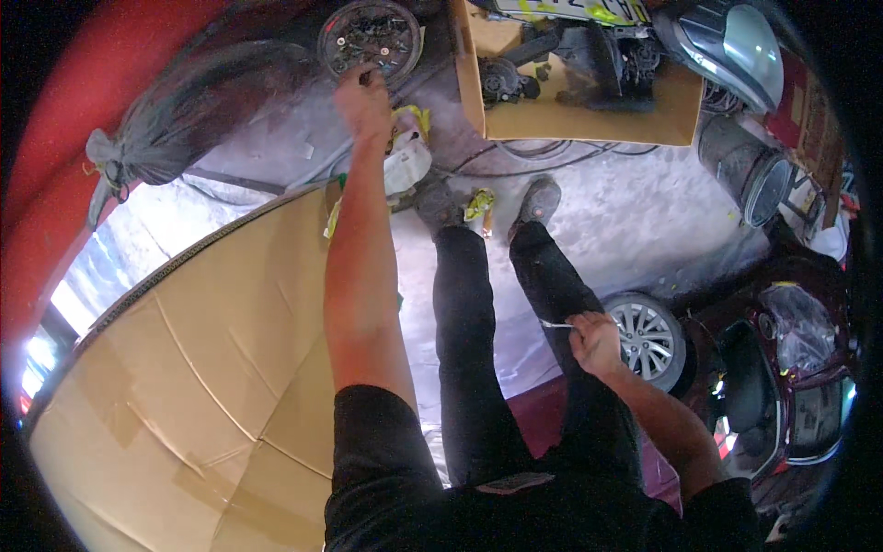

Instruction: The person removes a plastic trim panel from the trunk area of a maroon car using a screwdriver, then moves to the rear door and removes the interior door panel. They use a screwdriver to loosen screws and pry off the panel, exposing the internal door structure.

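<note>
My left hand (366, 103) reaches far forward to the near edge of a round dark tray (329, 57) with a reddish rim. Loose screws, clips and other small hardware (372, 41) lie in the tray. The fingers are curled together, and whatever they may hold is too small or hidden to name. Down by my right thigh, my right hand (596, 342) is closed around a thin, shiny metal hand tool (556, 324). Its tip sticks out to the left of the fist, and the rest is covered by the fingers.
A cardboard box (589, 129) of dark car parts stands ahead, with a headlight (727, 51) at its right. Large cardboard (184, 368) fills the left. A tied grey bag (156, 138) hangs by red bodywork. A wheel (648, 340), dark bin (745, 170) and crumpled wrapper (479, 204) are on the floor.
</note>
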The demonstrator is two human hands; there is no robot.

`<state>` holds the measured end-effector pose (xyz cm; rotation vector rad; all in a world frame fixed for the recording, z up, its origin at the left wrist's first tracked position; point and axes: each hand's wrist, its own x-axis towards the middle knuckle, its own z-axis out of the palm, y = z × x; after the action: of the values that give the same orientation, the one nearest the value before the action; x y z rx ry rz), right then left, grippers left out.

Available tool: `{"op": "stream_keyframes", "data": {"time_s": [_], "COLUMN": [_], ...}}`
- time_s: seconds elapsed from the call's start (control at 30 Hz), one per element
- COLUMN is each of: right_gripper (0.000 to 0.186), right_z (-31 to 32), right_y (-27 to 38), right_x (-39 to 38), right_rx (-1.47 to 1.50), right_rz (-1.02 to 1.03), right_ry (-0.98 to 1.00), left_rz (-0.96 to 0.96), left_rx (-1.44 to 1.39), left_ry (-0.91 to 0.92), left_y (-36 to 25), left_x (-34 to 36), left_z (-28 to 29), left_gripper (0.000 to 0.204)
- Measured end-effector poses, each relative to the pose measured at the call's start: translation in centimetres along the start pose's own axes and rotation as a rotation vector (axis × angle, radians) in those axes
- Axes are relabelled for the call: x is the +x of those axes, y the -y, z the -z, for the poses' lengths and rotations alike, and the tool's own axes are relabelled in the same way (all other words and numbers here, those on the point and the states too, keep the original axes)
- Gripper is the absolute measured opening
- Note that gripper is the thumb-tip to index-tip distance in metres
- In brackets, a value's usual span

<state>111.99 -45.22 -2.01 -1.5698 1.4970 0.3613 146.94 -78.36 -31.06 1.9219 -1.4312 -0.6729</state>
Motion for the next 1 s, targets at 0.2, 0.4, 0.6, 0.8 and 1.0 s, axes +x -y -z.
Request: {"op": "stream_keyframes", "data": {"time_s": [0.2,0.4,0.6,0.8,1.0], "right_gripper": [0.023,0.017,0.015,0.022,0.026], "right_z": [-0.5,-0.9,-1.8,-5.3,-4.4], "right_y": [-0.1,-0.3,-0.3,-1.8,7.5], "right_x": [-0.5,-0.7,-0.5,6.0,2.7], "right_rx": [0.013,0.008,-0.022,0.347,0.491], "right_rz": [-0.024,0.003,-0.065,-0.479,-0.293], "right_ry": [-0.001,-0.060,-0.014,-0.153,0.093], "left_rz": [0.861,0.972,1.130,0.643,0.889], "left_rx": [-1.215,-1.778,-1.898,-0.913,-1.002], "left_ry": [-0.068,0.220,0.358,0.504,0.509], "left_y": [-4.1,-7.2,-12.8,-15.2,-19.5], "left_x": [-3.3,-12.2,-19.6,-22.7,-26.4], "left_z": [4.0,7.2,8.6,10.7,18.2], "left_gripper": [0.013,0.014,0.017,0.014,0.011]}}
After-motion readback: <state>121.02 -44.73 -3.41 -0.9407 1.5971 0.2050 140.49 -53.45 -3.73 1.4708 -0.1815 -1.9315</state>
